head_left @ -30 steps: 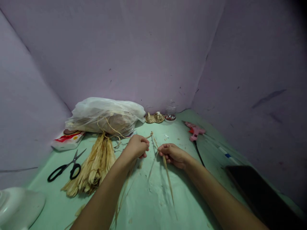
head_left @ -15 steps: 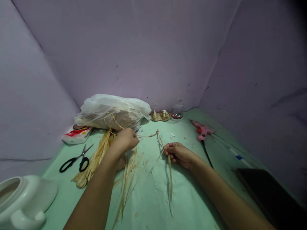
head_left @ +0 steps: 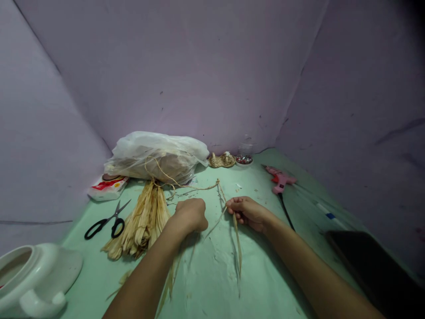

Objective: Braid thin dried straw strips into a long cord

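Note:
Between thumb and fingers, my right hand [head_left: 247,212] pinches a thin twisted cord [head_left: 222,191] of dried plant fibre. Loose strands [head_left: 239,241] hang down below that grip. The cord runs up to a small knot and then left toward a bundle of dried husk strips [head_left: 142,221]. My left hand [head_left: 192,215] is closed in a fist just right of the bundle, back of the hand upward. Its fingertips are hidden, so whatever it holds does not show. Loose strips [head_left: 170,283] lie under and beside the left forearm.
Black-handled scissors [head_left: 108,221] lie left, near a white ceramic pot [head_left: 43,274]. A plastic bag [head_left: 159,150], a woven piece [head_left: 222,160] and a tub of beads [head_left: 244,160] stand by the wall. A pink glue gun [head_left: 280,177] and a dark flat object [head_left: 368,261] are right.
My left hand has moved right and nearer to me, uncovering the cord and more of the husk bundle. My right hand stays at the same spot with its pinch.

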`<action>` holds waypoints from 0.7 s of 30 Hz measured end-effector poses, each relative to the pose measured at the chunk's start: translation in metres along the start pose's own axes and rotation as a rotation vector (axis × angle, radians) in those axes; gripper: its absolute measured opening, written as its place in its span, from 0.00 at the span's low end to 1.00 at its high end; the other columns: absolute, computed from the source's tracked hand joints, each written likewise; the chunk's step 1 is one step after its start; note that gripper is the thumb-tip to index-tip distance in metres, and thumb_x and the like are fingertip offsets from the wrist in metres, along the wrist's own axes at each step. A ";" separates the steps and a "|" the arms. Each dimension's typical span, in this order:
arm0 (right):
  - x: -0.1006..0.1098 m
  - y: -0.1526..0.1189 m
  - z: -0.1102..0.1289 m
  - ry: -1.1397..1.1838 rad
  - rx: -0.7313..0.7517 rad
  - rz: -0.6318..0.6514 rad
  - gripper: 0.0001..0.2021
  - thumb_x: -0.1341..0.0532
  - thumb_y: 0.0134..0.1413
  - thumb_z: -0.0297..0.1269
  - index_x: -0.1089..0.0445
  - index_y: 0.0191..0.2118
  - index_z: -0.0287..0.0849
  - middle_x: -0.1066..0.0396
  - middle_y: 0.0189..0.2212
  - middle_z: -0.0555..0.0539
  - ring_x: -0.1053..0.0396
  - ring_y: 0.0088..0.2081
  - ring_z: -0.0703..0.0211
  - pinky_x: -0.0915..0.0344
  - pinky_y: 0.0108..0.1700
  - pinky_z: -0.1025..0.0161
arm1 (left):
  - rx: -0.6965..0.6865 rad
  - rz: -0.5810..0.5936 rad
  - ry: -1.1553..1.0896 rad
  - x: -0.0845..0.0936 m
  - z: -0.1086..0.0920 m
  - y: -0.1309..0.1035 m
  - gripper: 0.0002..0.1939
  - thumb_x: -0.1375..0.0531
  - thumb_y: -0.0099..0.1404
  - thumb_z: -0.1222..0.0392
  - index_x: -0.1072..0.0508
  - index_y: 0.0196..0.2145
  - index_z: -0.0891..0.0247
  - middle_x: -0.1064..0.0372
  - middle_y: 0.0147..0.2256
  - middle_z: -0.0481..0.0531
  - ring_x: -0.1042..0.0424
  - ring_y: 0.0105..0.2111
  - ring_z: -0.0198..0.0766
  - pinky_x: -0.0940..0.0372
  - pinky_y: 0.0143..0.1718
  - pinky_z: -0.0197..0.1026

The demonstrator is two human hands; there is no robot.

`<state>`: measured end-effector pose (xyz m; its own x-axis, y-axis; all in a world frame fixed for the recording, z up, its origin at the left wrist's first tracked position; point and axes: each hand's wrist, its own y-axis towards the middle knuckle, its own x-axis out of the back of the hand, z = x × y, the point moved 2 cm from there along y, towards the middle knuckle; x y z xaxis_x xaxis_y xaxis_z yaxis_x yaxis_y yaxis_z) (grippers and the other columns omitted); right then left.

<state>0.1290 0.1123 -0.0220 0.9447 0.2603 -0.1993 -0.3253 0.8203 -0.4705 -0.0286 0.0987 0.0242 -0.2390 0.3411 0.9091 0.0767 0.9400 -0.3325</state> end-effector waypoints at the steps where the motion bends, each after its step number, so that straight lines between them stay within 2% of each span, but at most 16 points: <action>1: 0.000 0.000 0.000 -0.001 0.002 0.002 0.04 0.46 0.42 0.23 0.38 0.22 0.36 0.42 0.13 0.55 0.51 0.12 0.76 0.54 0.12 0.76 | -0.006 -0.003 0.020 0.000 0.000 0.000 0.09 0.45 0.35 0.71 0.29 0.19 0.66 0.30 0.26 0.62 0.32 0.31 0.47 0.42 0.30 0.40; 4: 0.001 0.001 -0.001 -0.005 0.007 0.011 0.04 0.46 0.42 0.24 0.38 0.21 0.36 0.42 0.14 0.55 0.51 0.12 0.76 0.54 0.12 0.76 | -0.035 -0.003 0.055 0.001 0.005 0.004 0.08 0.45 0.37 0.69 0.29 0.19 0.65 0.31 0.23 0.57 0.32 0.26 0.42 0.43 0.26 0.36; 8: 0.001 0.000 0.000 -0.014 0.010 0.019 0.05 0.46 0.42 0.24 0.39 0.20 0.36 0.43 0.13 0.55 0.51 0.12 0.76 0.55 0.12 0.76 | -0.088 -0.006 -0.056 0.006 0.016 0.012 0.07 0.46 0.41 0.63 0.29 0.19 0.65 0.34 0.19 0.51 0.36 0.21 0.36 0.47 0.21 0.34; 11: 0.001 0.000 0.000 -0.024 0.015 0.016 0.05 0.46 0.42 0.24 0.39 0.20 0.36 0.42 0.14 0.55 0.50 0.12 0.76 0.54 0.12 0.76 | -0.044 0.013 -0.033 0.008 0.019 0.012 0.07 0.43 0.40 0.59 0.29 0.18 0.65 0.35 0.18 0.51 0.37 0.20 0.35 0.48 0.20 0.34; 13: 0.001 0.000 -0.001 -0.034 0.017 0.014 0.05 0.46 0.42 0.24 0.39 0.20 0.36 0.43 0.14 0.55 0.50 0.12 0.76 0.54 0.12 0.76 | -0.007 0.025 0.008 0.007 0.019 0.010 0.06 0.41 0.38 0.59 0.29 0.17 0.65 0.35 0.17 0.51 0.38 0.20 0.35 0.49 0.20 0.34; 17: 0.001 0.001 0.000 -0.052 0.017 0.012 0.07 0.46 0.43 0.25 0.40 0.19 0.36 0.45 0.13 0.55 0.50 0.12 0.76 0.54 0.12 0.76 | 0.022 -0.125 0.006 0.008 0.020 0.013 0.07 0.43 0.42 0.58 0.30 0.17 0.65 0.37 0.17 0.50 0.40 0.19 0.34 0.51 0.20 0.35; 19: 0.001 0.001 0.000 -0.052 0.019 0.006 0.06 0.46 0.43 0.24 0.39 0.19 0.36 0.43 0.13 0.55 0.50 0.12 0.76 0.54 0.12 0.76 | -0.039 -0.147 -0.075 0.007 0.022 0.017 0.10 0.44 0.45 0.55 0.31 0.17 0.65 0.39 0.16 0.49 0.42 0.18 0.33 0.51 0.19 0.34; 21: 0.001 0.001 0.001 -0.049 0.020 -0.003 0.05 0.47 0.43 0.23 0.39 0.21 0.36 0.42 0.14 0.55 0.50 0.12 0.76 0.53 0.12 0.76 | -0.130 -0.100 -0.221 0.006 0.022 0.020 0.12 0.46 0.48 0.54 0.30 0.19 0.66 0.40 0.16 0.48 0.43 0.17 0.30 0.51 0.18 0.33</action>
<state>0.1293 0.1136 -0.0220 0.9467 0.2821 -0.1557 -0.3222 0.8312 -0.4532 -0.0495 0.1197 0.0176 -0.4561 0.2497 0.8542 0.1622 0.9671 -0.1961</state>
